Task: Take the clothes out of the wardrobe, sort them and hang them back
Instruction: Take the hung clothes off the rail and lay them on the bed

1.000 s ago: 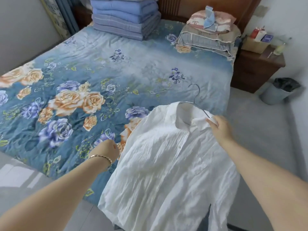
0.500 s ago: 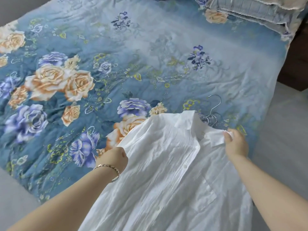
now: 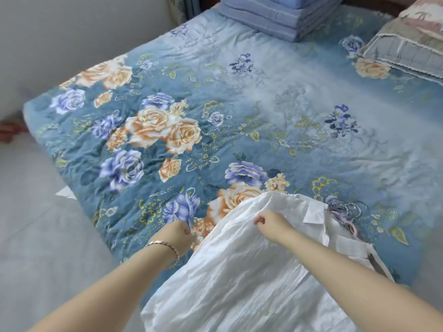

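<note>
Head view shows me leaning over the near edge of the bed (image 3: 239, 75), with a white shirt (image 3: 239, 271) half on the flowered cover and half hanging off it toward me. My right hand (image 3: 271, 224) is pinched shut on the shirt's cloth just short of the collar (image 3: 314, 212). My left hand (image 3: 179, 236) is curled closed at the shirt's left edge; I cannot tell whether it grips the cloth or only rests beside it. The two hands sit near each other but apart.

Just right of the collar lies a small heap of wire hangers (image 3: 345, 212), touching or nearly touching the shirt.

I judge the step in hand to be laying the shirt flat for sorting. To do it well, I would get a sure hold on both shoulders, lift, and draw the cloth away from me onto the cover, so the hanging part comes up instead of dragging the rest down. I would keep the collar off the hangers, whose hooks could snag the thin, crinkled cloth.

Beyond the shirt, the cover is bare all the way to the folded blankets (image 3: 280, 17) and the pillows (image 3: 407, 46) at the far end, so there is plenty of room ahead and to the left. The bed's near edge runs under my forearms, and weight left past it may slide to the floor (image 3: 36, 236).
</note>
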Available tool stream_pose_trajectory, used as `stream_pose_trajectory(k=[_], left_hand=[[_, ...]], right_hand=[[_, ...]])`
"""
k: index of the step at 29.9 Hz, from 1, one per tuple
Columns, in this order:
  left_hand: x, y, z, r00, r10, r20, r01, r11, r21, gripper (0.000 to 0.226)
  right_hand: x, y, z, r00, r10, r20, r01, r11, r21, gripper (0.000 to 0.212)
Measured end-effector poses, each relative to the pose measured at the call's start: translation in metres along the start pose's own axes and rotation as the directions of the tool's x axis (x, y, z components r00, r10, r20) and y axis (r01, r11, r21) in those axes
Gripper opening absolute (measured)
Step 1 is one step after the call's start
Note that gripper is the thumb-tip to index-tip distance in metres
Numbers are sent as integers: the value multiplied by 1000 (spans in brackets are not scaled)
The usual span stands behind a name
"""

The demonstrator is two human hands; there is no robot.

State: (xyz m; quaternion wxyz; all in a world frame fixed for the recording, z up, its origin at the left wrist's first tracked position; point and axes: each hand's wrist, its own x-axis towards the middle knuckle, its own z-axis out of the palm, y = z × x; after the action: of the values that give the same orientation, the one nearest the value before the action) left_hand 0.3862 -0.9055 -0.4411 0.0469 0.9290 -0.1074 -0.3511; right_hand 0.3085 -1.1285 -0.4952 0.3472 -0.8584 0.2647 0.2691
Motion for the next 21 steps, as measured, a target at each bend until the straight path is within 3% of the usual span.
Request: stream_pose_trajectory(k=[2,5,8,11,15,19,21], left_hand=[[-25,-37,-19,998,-52,-42,51,999,-15,14],[-70,-101,-53,983,-146,-107,135,985,-109,16],[-120,-169,-86,960,-240,-148,200,950,-239,17],[-184,-245,-112,908,-335,-252,248,914,-321,13],[-287,-357,-126,798,-488,-354,334,847,-414,33],[-398,-471,-123,667,-631,-396,458,767,-450,9],[-455,-520,-119,593,-701,-395,510,708,-489,8]], right_hand=[[-16,-65,15,985,-114,131,136,976,-171,30],[-55,-164,41,921,-234,313,351,847,-399,32],[-105,-256,64,880,-298,369,462,718,-520,21],[-164,-350,98,830,-402,388,556,524,-646,16],[-250,-468,166,676,-567,470,700,296,-650,33],[-346,-567,236,533,-673,512,758,111,-643,33],[-396,-608,272,450,-693,563,794,23,-607,33]])
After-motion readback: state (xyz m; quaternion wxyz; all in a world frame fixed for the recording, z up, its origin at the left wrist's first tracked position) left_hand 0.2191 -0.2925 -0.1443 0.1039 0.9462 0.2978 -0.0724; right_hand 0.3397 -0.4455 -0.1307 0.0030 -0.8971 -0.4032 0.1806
